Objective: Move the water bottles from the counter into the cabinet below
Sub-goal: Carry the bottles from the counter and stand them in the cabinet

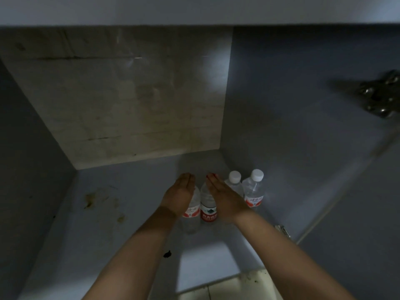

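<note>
View looks down into an open grey cabinet w/ a pale, stained back wall. Two bare forearms reach in from the bottom edge. The left hand and right hand are both flat, fingers straight and held together, palms facing each other. Between them stand two clear water bottles on the cabinet floor: the left bottle w/ a red-and-white label sits partly behind the left hand, and the middle bottle w/ a darker red label is beside the right hand (whether either palm actually touches the plastic can't be told). Their caps are hidden by the fingers. To the right, near the side wall, two more bottles stand upright just beside each other: a white-capped bottle partly behind the right hand, and a far-right bottle, white cap, red label. A metal hinge shows blurred at upper right; brown stains mark the floor at left.
</note>
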Tool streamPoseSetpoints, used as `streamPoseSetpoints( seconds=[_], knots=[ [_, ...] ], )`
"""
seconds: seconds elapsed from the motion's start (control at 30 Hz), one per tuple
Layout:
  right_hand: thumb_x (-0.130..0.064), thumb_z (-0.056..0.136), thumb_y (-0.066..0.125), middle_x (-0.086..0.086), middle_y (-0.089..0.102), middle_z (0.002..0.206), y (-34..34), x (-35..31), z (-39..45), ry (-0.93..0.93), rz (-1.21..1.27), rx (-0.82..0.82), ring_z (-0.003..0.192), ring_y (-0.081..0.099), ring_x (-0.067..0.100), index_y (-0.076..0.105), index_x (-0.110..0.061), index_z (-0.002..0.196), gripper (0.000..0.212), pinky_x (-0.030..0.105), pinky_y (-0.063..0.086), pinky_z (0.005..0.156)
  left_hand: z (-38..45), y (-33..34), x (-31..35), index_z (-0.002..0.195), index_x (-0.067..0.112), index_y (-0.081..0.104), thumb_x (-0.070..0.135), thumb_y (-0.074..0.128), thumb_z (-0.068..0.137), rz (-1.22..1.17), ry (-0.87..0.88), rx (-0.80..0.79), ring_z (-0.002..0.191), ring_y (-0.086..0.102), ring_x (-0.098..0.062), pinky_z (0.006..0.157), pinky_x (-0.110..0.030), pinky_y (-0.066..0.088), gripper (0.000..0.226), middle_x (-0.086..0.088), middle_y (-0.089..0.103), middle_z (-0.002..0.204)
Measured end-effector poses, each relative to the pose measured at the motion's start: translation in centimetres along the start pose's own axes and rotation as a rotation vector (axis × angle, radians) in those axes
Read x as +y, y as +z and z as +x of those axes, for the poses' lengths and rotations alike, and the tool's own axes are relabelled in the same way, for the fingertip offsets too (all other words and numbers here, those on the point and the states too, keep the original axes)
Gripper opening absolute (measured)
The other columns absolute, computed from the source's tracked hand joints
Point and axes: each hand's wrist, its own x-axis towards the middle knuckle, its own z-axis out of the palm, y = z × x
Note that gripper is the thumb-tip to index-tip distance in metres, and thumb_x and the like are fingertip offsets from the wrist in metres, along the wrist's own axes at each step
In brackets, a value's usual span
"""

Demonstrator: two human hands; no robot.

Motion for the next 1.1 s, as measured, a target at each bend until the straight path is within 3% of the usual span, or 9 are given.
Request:
streamPoseSetpoints(
  seconds=[0.27, 0.4, 0.5, 0.63, 0.73, 0.83, 0.9, 1.03, 1.1],
  knots=[
    [0.003, 0.096, 0.039, 0.008, -0.013, 0.161, 0.1, -0.2, 0.1, -0.003, 0.025, 0.005, 0.149, -0.010, 0.019, -0.005, -0.004, 0.150, 0.071, 0.020, -0.003, 0.119, 0.1, 0.3, 0.4, 0.076, -0.010, 0.074, 0.003, 0.096, 0.026, -0.058, -0.132, 0.016, 0.066, 0.076, -0.031, 0.053, -0.030, 0.058, 0.057, -0.024, 0.076, 0.076],
    [0.004, 0.095, 0.040, 0.007, -0.013, 0.161, -0.1, -0.2, -0.3, 0.008, 0.042, -0.006, 0.149, -0.010, 0.019, -0.006, -0.005, 0.150, 0.073, 0.020, -0.003, 0.119, 0.1, -0.8, 1.1, 0.136, -0.009, 0.040, 0.004, 0.051, 0.094, -0.039, -0.177, -0.015, 0.134, 0.044, -0.033, 0.111, -0.023, 0.034, 0.045, -0.027, 0.039, 0.145],
    [0.003, 0.096, 0.039, 0.008, -0.013, 0.160, -0.2, -0.3, -0.4, 0.006, 0.029, -0.016, 0.149, -0.010, 0.020, -0.005, -0.004, 0.150, 0.071, 0.021, -0.003, 0.120, -0.2, -0.8, 1.0, 0.099, -0.009, 0.070, 0.010, 0.056, 0.075, -0.162, -0.231, 0.035, 0.091, 0.074, -0.033, 0.076, -0.023, 0.058, 0.034, -0.027, 0.070, 0.106],
    [0.000, 0.095, 0.043, 0.008, -0.012, 0.161, -0.5, -0.6, -0.4, 0.000, 0.008, -0.022, 0.150, -0.008, 0.019, -0.005, -0.004, 0.150, 0.073, 0.021, -0.001, 0.120, -0.9, -0.5, 0.8, 0.102, -0.005, 0.063, 0.009, 0.074, 0.059, -0.221, -0.146, -0.098, 0.086, 0.075, -0.029, 0.068, -0.024, 0.059, 0.047, -0.020, 0.075, 0.095],
    [0.002, 0.095, 0.038, 0.008, -0.008, 0.161, -1.1, -1.1, -0.3, 0.014, -0.007, -0.030, 0.150, -0.005, 0.019, 0.000, -0.003, 0.151, 0.068, 0.024, 0.007, 0.121, -1.5, 0.1, 0.8, 0.110, -0.004, 0.050, 0.018, 0.042, 0.085, -0.057, -0.113, -0.030, 0.105, 0.061, -0.037, 0.068, -0.034, 0.060, 0.034, -0.020, 0.075, 0.099],
    [0.001, 0.094, 0.039, 0.009, -0.001, 0.162, -2.0, -1.8, -0.3, 0.038, -0.019, -0.042, 0.150, 0.002, 0.021, 0.007, -0.003, 0.151, 0.065, 0.029, 0.015, 0.122, -2.4, -2.5, 2.0, 0.143, -0.008, 0.025, 0.015, 0.032, 0.090, -0.145, -0.256, -0.190, 0.142, 0.022, -0.043, 0.114, -0.047, 0.030, 0.058, -0.029, 0.025, 0.151],
    [-0.002, 0.094, 0.040, 0.009, 0.001, 0.162, -2.7, -2.3, -0.6, 0.052, -0.038, -0.052, 0.150, 0.005, 0.023, 0.008, -0.004, 0.151, 0.065, 0.033, 0.017, 0.122, -3.5, -3.8, 2.5, 0.150, 0.003, 0.002, 0.016, 0.027, 0.099, -0.171, -0.304, -0.201, 0.149, -0.001, -0.029, 0.122, -0.042, 0.009, 0.058, -0.015, -0.004, 0.160],
    [-0.009, 0.096, 0.040, 0.005, -0.004, 0.162, -4.4, -4.2, -3.5, 0.136, -0.029, -0.100, 0.150, 0.004, 0.022, 0.006, -0.009, 0.152, 0.065, 0.036, 0.014, 0.122, -7.6, -7.3, 3.9, 0.120, 0.009, 0.056, 0.012, 0.036, 0.071, -0.130, -0.268, -0.267, 0.105, 0.070, -0.031, 0.078, -0.044, 0.059, 0.053, -0.013, 0.069, 0.119],
    [-0.013, 0.097, 0.037, 0.007, 0.001, 0.162, -5.8, -5.9, -6.4, 0.180, -0.046, -0.166, 0.150, 0.007, 0.025, 0.016, -0.012, 0.151, 0.058, 0.041, 0.010, 0.121, -10.0, -11.2, 5.2, 0.125, 0.009, 0.059, 0.013, 0.030, 0.076, -0.146, -0.296, -0.389, 0.118, 0.060, -0.037, 0.090, -0.050, 0.053, 0.057, -0.016, 0.059, 0.132]
  ],
)
